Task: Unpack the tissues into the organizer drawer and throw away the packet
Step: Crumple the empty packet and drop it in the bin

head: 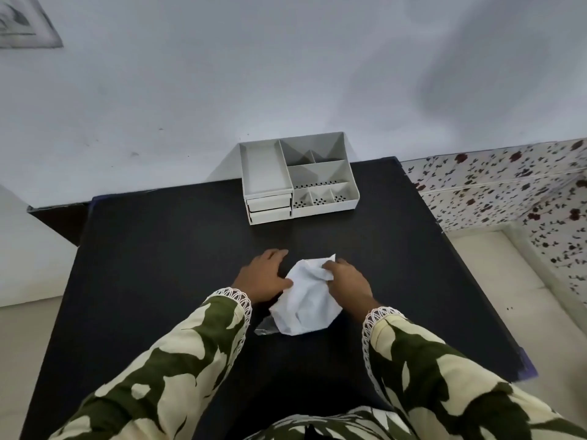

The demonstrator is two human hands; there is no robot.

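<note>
Patterned green-and-cream sleeves (197, 369) with lace cuffs fill the bottom of the frame, nearest the lens. Beneath them a black table (158, 249) spans the middle of the picture, running up to a pale wall across the top. At upper centre, against that wall, stands the white organizer (298, 179): open compartments on top and two small drawers (270, 208) stacked at its lower left, both looking closed.

Lower centre, well apart from the organizer, lies the crumpled white bundle of tissues (305, 303), with a scrap of clear packet (265, 327) showing at its lower left edge. How much of the bundle is still wrapped cannot be told.

The right hand (347, 279) has its fingers curled, pinching the upper right corner of the tissues. The left hand (263, 274) lies mostly flat and spread on the table, thumb touching the bundle's left side, gripping nothing visible.

Risks, as I judge them: a pull from one corner could tear the soft sheets or drag the clear packet along unnoticed. With both drawers shut, one hand must let go to open one, and the loose bundle may then spill apart.
</note>
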